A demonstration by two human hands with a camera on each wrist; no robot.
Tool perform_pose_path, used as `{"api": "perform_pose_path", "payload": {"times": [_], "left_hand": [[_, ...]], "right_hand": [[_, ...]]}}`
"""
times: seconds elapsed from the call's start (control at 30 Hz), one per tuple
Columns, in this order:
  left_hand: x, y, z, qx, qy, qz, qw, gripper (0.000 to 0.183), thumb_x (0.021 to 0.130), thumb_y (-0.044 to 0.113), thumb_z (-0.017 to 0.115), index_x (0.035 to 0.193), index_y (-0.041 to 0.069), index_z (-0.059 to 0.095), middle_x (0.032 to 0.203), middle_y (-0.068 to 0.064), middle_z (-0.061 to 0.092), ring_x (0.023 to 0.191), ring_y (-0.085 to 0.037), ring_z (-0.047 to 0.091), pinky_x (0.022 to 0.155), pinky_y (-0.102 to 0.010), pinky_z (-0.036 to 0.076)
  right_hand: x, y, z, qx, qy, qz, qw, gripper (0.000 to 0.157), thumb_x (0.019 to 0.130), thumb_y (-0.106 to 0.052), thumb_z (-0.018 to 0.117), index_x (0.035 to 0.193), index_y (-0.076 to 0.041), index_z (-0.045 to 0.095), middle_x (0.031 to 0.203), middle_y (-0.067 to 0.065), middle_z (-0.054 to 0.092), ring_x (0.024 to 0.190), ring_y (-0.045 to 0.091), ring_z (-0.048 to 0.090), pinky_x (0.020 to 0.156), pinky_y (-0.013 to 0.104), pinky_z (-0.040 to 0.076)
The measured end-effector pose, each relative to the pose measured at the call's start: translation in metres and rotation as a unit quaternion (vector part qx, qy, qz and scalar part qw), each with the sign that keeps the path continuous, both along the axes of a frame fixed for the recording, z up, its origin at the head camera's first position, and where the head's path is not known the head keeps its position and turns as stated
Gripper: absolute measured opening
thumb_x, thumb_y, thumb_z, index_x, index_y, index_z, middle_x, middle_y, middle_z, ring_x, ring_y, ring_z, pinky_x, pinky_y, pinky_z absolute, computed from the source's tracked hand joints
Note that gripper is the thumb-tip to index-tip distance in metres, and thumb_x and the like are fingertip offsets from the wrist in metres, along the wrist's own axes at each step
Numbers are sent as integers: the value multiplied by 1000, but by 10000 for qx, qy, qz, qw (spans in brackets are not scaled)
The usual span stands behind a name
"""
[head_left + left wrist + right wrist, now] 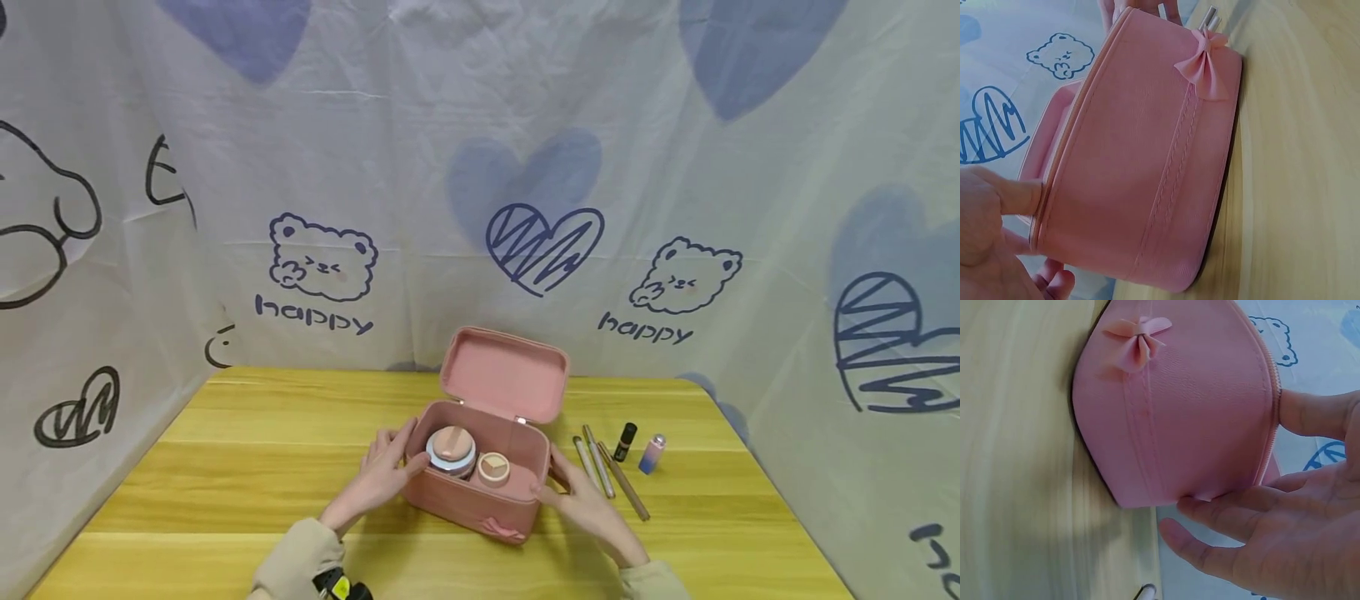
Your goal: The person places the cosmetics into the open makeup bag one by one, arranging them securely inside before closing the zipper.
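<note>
A pink cosmetic case (457,502) stands on the table, its lid (506,373) raised at the back. My left hand (384,473) grips the case's left end, thumb on the front rim and fingers around the side. At the opposite end, my right hand (583,502) holds the case with its thumb at the zippered rim and its fingers along the side wall. Inside lie a round powder container with a beige puff (453,443) on top and a small round three-shade palette (494,467). A pink bow (1205,62) decorates the front wall.
To the right of the case lie several slim pencil-like sticks (624,482), a black-capped tube (625,442) and a pink-and-blue small bottle (652,454). The wooden table (247,467) ends at a printed cloth backdrop (420,167), close behind the lid.
</note>
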State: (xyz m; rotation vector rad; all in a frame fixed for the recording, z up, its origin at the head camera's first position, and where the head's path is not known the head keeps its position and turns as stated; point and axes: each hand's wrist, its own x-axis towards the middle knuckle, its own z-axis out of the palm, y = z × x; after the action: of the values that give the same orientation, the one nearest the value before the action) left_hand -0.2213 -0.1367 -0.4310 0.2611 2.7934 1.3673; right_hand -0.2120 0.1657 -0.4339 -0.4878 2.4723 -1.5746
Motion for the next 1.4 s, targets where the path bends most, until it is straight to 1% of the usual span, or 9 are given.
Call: {"api": "perform_pose_path", "payload": {"times": [0.1, 0.27, 0.33, 0.47, 0.6, 0.77, 1.03, 1.2, 1.4], "left_hand": [[1, -2, -2, 99, -118, -81, 9998, 73, 99, 33, 61, 157, 2, 30, 125, -18, 43, 116, -35, 36, 88, -43, 25], [2, -3, -6, 228, -39, -92, 9997, 70, 97, 31, 64, 155, 5, 34, 145, -22, 39, 132, -40, 32, 95, -51, 25], [2, -3, -7, 260, 28, -73, 9996, 69, 97, 31, 66, 153, 5, 36, 153, -22, 36, 137, -43, 30, 99, -57, 23], [5, -3, -8, 321, 103, -67, 9994, 74, 95, 33, 68, 154, 5, 34, 158, -21, 38, 141, -44, 31, 104, -61, 20], [6, -2, -9, 365, 179, -136, 9991, 81, 93, 35, 70, 156, 5, 30, 160, -22, 35, 145, -44, 28, 107, -62, 17], [9, 0, -12, 310, 280, -128, 9990, 86, 92, 37, 71, 158, 5, 26, 162, -22, 33, 145, -43, 27, 106, -60, 17], [11, 4, -13, 181, 363, -66, 9992, 95, 87, 41, 76, 159, 6, 24, 161, -19, 35, 143, -42, 29, 99, -51, 23], [11, 6, -14, 26, 342, 0, 9994, 100, 85, 45, 77, 161, 9, 21, 163, -17, 32, 143, -39, 29, 98, -48, 22], [13, 8, -15, -160, 542, 202, 9982, 102, 80, 49, 80, 158, 10, 26, 163, -14, 31, 137, -40, 33, 91, -45, 25]], "right_hand": [[0, 0, -2, -15, -12, -111, 9999, 77, 100, -13, 59, 156, 12, 11, 159, 34, 24, 147, 52, 29, 120, 59, 24], [0, 1, -5, 138, 207, -340, 9991, 72, 100, -14, 58, 155, 10, 20, 158, 33, 30, 147, 50, 31, 120, 61, 24], [1, 1, -5, 201, 216, -494, 9983, 69, 100, -15, 58, 156, 6, 25, 158, 32, 32, 147, 50, 31, 117, 64, 28], [2, 0, -5, 266, 414, -816, 9955, 60, 98, -13, 59, 152, 4, 38, 155, 32, 37, 141, 54, 36, 107, 66, 42], [0, -1, -7, 310, 777, -1054, 9909, 51, 95, -7, 62, 143, 5, 50, 145, 31, 47, 125, 50, 48, 95, 58, 52], [-3, -2, -10, 169, 866, -1207, 9888, 47, 93, -4, 64, 138, 4, 56, 139, 26, 53, 117, 41, 52, 88, 42, 52], [-3, 0, -14, -111, 940, -1408, 9855, 43, 94, -4, 64, 136, 3, 58, 133, 23, 62, 118, 38, 56, 93, 46, 53], [-5, 0, -15, -167, 1009, -1507, 9833, 41, 94, -5, 65, 134, 3, 61, 131, 22, 64, 117, 37, 58, 92, 41, 52], [-7, -1, -17, -228, 1049, -1637, 9806, 36, 95, -6, 65, 131, 1, 64, 129, 19, 68, 118, 37, 57, 92, 37, 49]]}}
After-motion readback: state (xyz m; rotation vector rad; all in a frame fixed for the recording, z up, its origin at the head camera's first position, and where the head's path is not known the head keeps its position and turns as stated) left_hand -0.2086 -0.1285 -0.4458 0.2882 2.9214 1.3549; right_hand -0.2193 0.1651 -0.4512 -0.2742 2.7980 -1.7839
